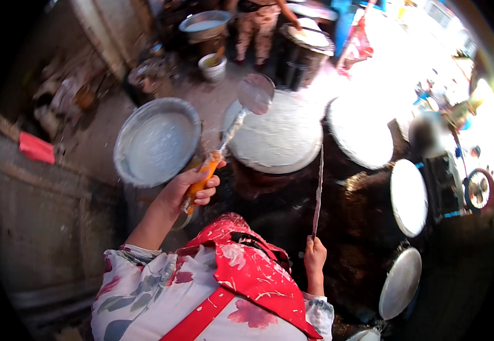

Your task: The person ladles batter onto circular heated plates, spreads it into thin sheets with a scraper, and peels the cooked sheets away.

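Observation:
My left hand (pixel 195 187) is closed round the orange handle of a ladle (pixel 256 91), whose round bowl is raised over the left edge of a large round griddle (pixel 276 132) covered with a white layer. White batter coats the ladle's shaft. A wide metal basin (pixel 157 140) of white liquid lies beyond my left hand. In my right hand (pixel 315 255) is the near end of a long, thin flat stick or blade (pixel 318 196). It points away from me, its far tip by the griddle's right rim; whether they touch I cannot tell.
More round white-topped pans or lids (pixel 360 132), (pixel 409 198), (pixel 400 283) curve along the right. At the back, a person (pixel 257 30) stands between a basin on a stand (pixel 204 23) and a drum-like stove (pixel 306 47). A white bucket (pixel 212 68) is on the floor.

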The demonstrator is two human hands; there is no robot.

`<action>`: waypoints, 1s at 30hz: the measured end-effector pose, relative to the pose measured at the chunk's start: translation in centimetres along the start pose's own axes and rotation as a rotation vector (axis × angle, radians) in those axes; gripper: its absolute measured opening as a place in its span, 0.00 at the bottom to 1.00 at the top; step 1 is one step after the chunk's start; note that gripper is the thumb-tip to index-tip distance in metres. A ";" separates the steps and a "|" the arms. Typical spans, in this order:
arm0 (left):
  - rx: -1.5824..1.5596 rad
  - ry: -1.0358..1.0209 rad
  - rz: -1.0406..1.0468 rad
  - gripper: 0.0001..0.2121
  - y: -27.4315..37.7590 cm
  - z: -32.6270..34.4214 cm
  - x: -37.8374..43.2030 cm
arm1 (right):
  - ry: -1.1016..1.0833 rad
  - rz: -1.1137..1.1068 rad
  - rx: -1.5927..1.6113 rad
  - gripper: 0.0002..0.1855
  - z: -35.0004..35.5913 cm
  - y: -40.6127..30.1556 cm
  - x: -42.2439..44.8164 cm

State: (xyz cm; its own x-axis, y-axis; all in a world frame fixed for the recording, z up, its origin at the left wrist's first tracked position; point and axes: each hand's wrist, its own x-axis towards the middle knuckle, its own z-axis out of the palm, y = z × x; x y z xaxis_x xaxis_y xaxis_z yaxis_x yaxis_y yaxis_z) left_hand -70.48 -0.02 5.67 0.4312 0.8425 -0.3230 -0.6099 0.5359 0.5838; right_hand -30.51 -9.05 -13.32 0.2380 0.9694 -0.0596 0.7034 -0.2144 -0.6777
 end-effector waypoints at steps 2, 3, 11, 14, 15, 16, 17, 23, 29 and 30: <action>0.007 0.075 0.046 0.20 1.9 -5.6 -4.1 | -0.045 -0.024 -0.022 0.17 2.6 -3.7 -0.9; 0.013 0.140 0.065 0.19 2.2 -8.6 -5.4 | -0.062 -0.029 -0.039 0.17 3.6 -4.8 -1.4; 0.509 0.764 -0.197 0.15 4.8 -29.2 -5.6 | -0.157 -0.078 -0.040 0.13 8.3 -10.9 -5.7; 1.261 0.805 -0.302 0.14 5.5 -35.7 -2.6 | -0.147 -0.045 -0.086 0.12 7.9 -11.5 -6.5; 1.507 0.782 -0.289 0.15 4.9 -37.6 -1.7 | -0.132 -0.023 -0.107 0.11 7.6 -11.8 -6.7; 1.756 0.744 -0.264 0.15 4.4 -39.4 -1.1 | -0.118 -0.010 -0.179 0.11 7.2 -12.0 -6.9; 2.011 0.692 -0.216 0.17 4.4 -40.7 -0.3 | -0.137 -0.012 -0.173 0.11 6.9 -12.0 -7.3; 1.760 0.564 -0.471 0.21 5.3 -43.4 -3.5 | -0.063 -0.129 -0.199 0.11 6.1 -12.4 -6.1; -0.108 0.439 -0.701 0.20 2.7 -43.4 -4.8 | -0.033 0.086 -0.134 0.15 6.4 -11.3 -9.5; -0.413 0.325 -0.633 0.19 2.2 -40.3 -5.4 | -0.024 0.120 -0.123 0.15 6.5 -11.1 -9.7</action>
State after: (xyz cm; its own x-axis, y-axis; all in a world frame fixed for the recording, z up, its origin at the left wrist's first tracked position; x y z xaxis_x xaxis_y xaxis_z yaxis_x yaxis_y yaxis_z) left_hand -100.97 -1.17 -21.34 0.6000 0.3138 -0.7359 -0.5388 0.8385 -0.0818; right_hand -45.02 -15.29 -9.96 0.3104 0.9381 -0.1537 0.7476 -0.3407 -0.5701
